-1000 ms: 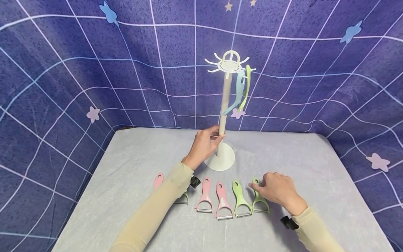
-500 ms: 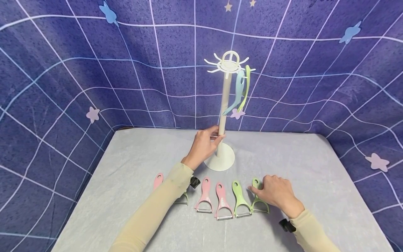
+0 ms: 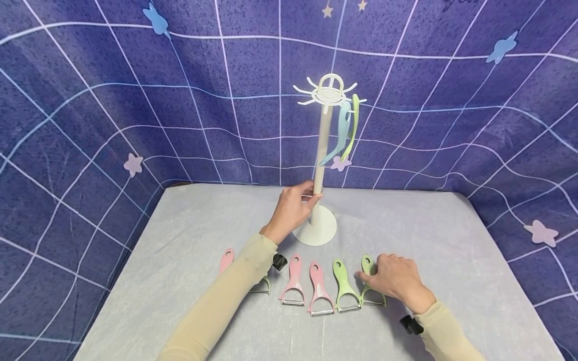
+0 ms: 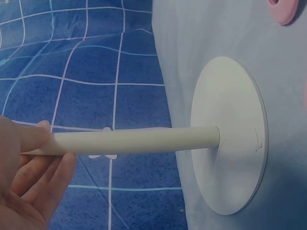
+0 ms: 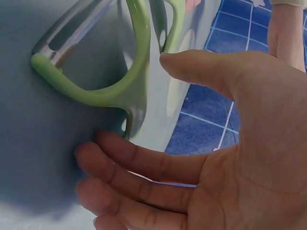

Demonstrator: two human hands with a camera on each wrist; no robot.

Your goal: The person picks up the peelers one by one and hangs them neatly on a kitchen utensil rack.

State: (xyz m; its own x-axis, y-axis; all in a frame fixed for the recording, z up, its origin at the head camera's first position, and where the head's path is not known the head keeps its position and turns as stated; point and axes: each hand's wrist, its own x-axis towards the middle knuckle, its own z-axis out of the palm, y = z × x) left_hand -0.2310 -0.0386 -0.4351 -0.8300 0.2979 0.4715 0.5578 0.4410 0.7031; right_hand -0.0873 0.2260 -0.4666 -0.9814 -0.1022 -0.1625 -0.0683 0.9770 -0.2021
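My left hand (image 3: pixel 291 208) holds the pole of a cream stand (image 3: pixel 321 145) low down, thumb and fingers round it; the left wrist view shows this grip on the pole (image 4: pixel 139 140) above the round base (image 4: pixel 230 139). My right hand (image 3: pixel 399 278) is over the rightmost green peeler (image 3: pixel 368 264), partly hiding it. In the right wrist view the thumb and fingers (image 5: pixel 144 163) are spread apart beside that green peeler (image 5: pixel 136 91), with a gap between thumb and handle. Fingertip contact with it is unclear. A blue peeler (image 3: pixel 343 125) and a green one (image 3: pixel 355 120) hang from the stand's hooks.
Left of my right hand lie another green peeler (image 3: pixel 341 276) and two pink peelers (image 3: pixel 317 278) (image 3: pixel 295 271). My left forearm partly covers a further pink peeler (image 3: pixel 227 258) and a green-framed one (image 3: pixel 266 286). A patterned purple cloth (image 3: pixel 226 125) surrounds the grey table (image 3: pixel 180 240).
My right hand has lowered slightly toward me over the rightmost green peeler. The left hand and the stand stay where they were.
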